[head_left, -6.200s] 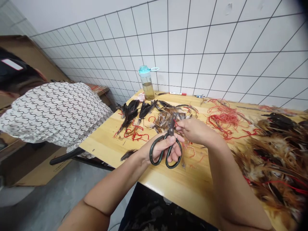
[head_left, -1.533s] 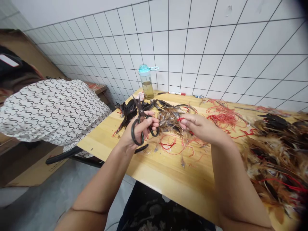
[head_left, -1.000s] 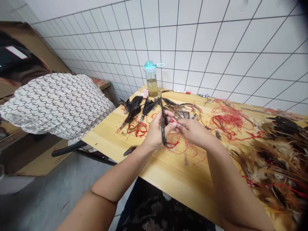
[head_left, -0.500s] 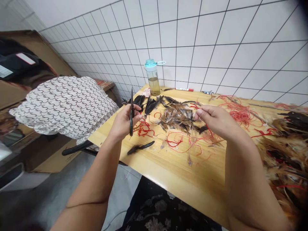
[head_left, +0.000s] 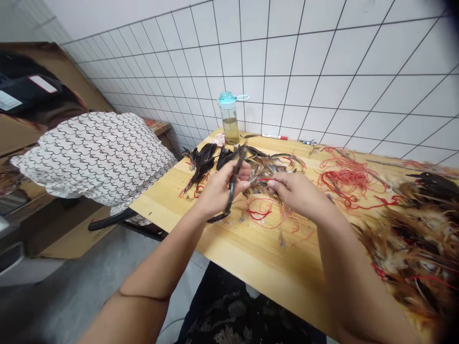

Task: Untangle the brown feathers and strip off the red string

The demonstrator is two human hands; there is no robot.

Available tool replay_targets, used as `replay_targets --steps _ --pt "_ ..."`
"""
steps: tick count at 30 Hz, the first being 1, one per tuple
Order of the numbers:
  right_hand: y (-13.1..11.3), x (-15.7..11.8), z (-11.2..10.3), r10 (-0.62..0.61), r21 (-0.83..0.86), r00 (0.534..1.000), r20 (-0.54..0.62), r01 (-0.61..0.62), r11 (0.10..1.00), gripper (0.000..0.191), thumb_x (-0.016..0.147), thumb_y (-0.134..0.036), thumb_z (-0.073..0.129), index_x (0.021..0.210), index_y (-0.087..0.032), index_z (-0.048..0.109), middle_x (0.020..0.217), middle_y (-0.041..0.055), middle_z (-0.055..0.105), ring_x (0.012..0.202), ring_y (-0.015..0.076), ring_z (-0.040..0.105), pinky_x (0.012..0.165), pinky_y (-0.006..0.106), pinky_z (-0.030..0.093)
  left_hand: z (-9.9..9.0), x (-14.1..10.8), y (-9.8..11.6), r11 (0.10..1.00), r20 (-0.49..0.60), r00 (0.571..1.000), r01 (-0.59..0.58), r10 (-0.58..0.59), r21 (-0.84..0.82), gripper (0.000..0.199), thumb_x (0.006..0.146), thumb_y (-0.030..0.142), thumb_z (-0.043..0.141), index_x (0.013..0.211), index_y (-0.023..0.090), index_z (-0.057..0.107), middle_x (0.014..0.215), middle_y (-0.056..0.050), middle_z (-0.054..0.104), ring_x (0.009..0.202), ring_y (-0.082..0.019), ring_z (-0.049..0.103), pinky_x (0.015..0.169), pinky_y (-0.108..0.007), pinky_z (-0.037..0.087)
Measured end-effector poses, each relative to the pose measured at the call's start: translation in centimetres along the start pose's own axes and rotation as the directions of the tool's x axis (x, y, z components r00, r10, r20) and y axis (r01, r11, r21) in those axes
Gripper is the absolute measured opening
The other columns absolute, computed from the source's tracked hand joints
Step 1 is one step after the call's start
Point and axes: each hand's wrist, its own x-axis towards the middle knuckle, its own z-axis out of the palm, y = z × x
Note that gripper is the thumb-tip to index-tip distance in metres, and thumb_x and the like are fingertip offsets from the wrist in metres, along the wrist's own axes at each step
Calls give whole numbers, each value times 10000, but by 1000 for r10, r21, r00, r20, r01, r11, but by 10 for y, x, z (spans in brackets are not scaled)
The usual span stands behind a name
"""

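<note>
Left hand (head_left: 218,192) curled around black-handled scissors (head_left: 231,193); right hand (head_left: 296,193) pinching red thread (head_left: 263,179) between fingertips, just beside the scissors, above brown feathers (head_left: 270,165) on the bench (head_left: 161,210).

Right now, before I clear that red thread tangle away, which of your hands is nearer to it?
Right. The right hand is just left of the red thread tangle, not touching it; the left hand is farther left, past the right hand.
</note>
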Motion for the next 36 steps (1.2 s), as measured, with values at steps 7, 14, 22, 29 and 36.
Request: replay_targets --steps 7,14,22,29,36 --pt "-10 -2 6 21 -181 999 34 -15 983 323 931 -287 368 1008 -190 667 988 113 715 863 230 648 662 280 384 28 6 1 988 53 997 -70 63 139 313 790 273 661 1089 202 598 928 -39 645 808 -143 606 729 -239 476" --pt "-19 -4 6 -23 -216 994 107 46 975 317 920 -283 391 1007 -185 680 1020 124 714 881 236 663 671 287 431 26 5 1 985 58 998 -23 14 169 250 795 292 652 1021 197 603 794 -12 633 677 -125 566 655 -231 455" --pt "-12 -2 4 18 -227 993 118 9 974 326 935 -332 394 972 -186 682 983 121 718 910 227 659 683 277 440 16 6 -7 998 -129 990 59 -61 -18 241 771 308 680 965 197 590 763 -2 617 654 -114 583 601 -208 458" --pt "-5 -2 -1 38 -278 998 56 -21 960 344 951 -317 350 994 -189 666 962 121 718 867 239 664 677 294 436 28 13 1 987 -4 997 78 -80 -141 372 743 286 719 1054 186 540 994 -59 644 885 -148 630 800 -256 504" --pt "-9 -2 3 30 -303 997 66 -8 953 349 939 -293 345 999 -179 670 970 133 718 863 254 669 660 295 443 44 15 4 988 1 1000 30 -30 -153 347 732 255 721 1025 185 549 927 -40 640 811 -142 619 733 -247 501"
